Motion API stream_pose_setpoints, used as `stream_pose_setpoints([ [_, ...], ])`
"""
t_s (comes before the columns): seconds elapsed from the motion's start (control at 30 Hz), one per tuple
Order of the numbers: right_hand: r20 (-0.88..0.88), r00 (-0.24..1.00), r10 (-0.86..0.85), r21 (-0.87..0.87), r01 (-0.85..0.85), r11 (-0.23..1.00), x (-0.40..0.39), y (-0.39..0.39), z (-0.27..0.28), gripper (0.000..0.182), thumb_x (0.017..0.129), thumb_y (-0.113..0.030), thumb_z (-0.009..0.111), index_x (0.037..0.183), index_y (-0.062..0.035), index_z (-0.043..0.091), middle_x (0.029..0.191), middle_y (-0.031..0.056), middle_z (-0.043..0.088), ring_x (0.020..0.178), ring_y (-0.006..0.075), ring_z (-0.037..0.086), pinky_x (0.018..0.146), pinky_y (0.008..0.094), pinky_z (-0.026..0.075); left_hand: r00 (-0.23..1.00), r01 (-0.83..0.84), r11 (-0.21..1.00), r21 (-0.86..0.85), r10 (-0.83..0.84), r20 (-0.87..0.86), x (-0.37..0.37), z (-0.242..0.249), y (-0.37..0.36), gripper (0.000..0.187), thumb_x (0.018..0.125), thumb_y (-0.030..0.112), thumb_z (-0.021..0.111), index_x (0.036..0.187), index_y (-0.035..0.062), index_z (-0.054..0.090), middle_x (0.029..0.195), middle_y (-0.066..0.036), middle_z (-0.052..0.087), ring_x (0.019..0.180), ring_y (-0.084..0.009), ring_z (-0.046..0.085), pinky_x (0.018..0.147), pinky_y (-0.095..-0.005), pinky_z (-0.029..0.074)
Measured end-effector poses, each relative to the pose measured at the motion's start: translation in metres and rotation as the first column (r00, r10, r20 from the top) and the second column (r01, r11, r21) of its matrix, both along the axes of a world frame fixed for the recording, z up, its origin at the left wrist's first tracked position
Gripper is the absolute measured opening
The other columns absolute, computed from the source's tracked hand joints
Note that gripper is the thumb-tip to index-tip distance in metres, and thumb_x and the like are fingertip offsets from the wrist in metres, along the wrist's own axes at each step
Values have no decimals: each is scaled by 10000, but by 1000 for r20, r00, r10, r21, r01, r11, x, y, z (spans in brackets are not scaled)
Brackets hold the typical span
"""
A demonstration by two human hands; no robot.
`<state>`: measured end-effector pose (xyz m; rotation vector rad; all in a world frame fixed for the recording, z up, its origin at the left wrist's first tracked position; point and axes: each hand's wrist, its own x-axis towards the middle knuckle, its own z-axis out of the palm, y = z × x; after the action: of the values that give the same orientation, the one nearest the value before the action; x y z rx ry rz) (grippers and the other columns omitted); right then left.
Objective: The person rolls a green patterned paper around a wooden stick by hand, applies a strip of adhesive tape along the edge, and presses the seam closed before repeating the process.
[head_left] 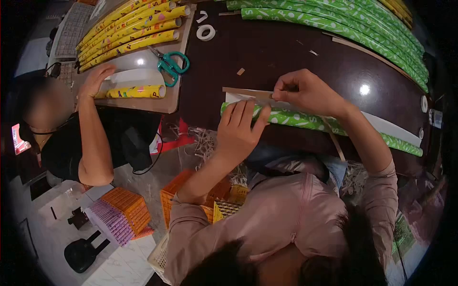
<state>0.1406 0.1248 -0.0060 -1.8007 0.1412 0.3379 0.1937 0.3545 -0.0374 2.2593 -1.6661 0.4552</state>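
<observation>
A green patterned roll of wrapping paper point(305, 120) lies across the front of the dark table, its white inner side showing along the back. My left hand point(241, 123) rests on the roll's left part with fingers stretched and spread over it. Just behind the roll, my right hand point(307, 93) is closed in a pinch, close to the end of a thin brown strip point(250, 91). What the pinch holds, if anything, is too small to make out.
Finished-looking green rolls point(329, 28) are stacked at the back right, yellow rolls point(138, 35) at the back left. Teal scissors point(172, 66) and a white tape roll point(206, 32) lie on the left. A co-worker's arm point(95, 128) reaches over another yellow roll point(136, 91). Orange baskets point(125, 209) stand below.
</observation>
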Motion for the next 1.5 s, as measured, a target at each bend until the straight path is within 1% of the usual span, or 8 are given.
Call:
stream_pose_setpoints([
  [0.57,502,865,-2,-322,189,928,-24,18,23,174,903,-197,690,889,-25,664,789,86,644,731,201,584,724,325,452,1000,-8,994,-105,8,0,-4,-2,-3,323,808,98,662,1130,70,666,1006,-115,588,970,-290,609,879,-423,494],
  [0.63,256,845,-470,337,377,862,-53,22,43,182,944,-182,642,916,-11,586,837,123,679,636,171,631,632,253,483,1000,-2,993,-121,4,11,-3,-3,-2,327,806,94,668,1132,70,669,997,-112,588,963,-288,612,872,-421,497],
  [0.77,-116,729,-674,686,550,477,-126,-12,58,101,987,-87,532,914,-31,489,883,141,678,427,70,528,439,222,476,1000,-7,998,-61,7,-10,-4,-1,0,381,816,136,701,1197,128,698,1042,-105,614,999,-288,610,860,-447,502],
  [1.03,-65,401,-914,807,559,188,-284,-38,58,223,1062,-145,409,1197,-34,546,813,17,513,589,78,403,631,305,425,1000,13,999,-32,-13,-14,-2,-1,2,371,837,153,689,1208,149,695,1048,-94,603,999,-284,601,865,-443,489],
  [1.07,-64,-60,-996,477,875,-83,-299,-37,63,244,1068,-164,403,1200,-46,571,846,14,520,613,79,419,677,299,458,1000,9,1000,-22,-9,-15,-2,-1,2,374,842,153,686,1216,152,690,1050,-94,603,1000,-285,600,867,-446,487],
  [1.2,212,-533,-819,240,841,-485,-179,-7,104,317,1073,-221,390,1261,-30,560,862,-6,502,587,46,392,643,249,437,1000,12,1000,-26,-12,8,-2,-1,1,404,814,128,656,1218,116,655,1043,-104,571,1001,-299,590,870,-429,495],
  [1.3,-14,311,-950,635,737,232,-197,-27,68,339,1059,-255,416,1227,-1,567,721,-35,398,530,51,297,463,237,242,1000,9,999,-42,-8,18,-3,-4,1,390,822,138,654,1212,117,656,1048,-104,569,1003,-299,589,883,-436,490],
  [1.5,-409,800,-439,440,594,673,-90,15,68,173,983,-176,554,1023,-35,646,664,-74,442,547,12,345,489,190,259,1000,-6,999,-39,7,16,-8,-4,3,339,836,141,656,1171,98,664,1080,-116,574,1050,-313,578,902,-462,483],
])
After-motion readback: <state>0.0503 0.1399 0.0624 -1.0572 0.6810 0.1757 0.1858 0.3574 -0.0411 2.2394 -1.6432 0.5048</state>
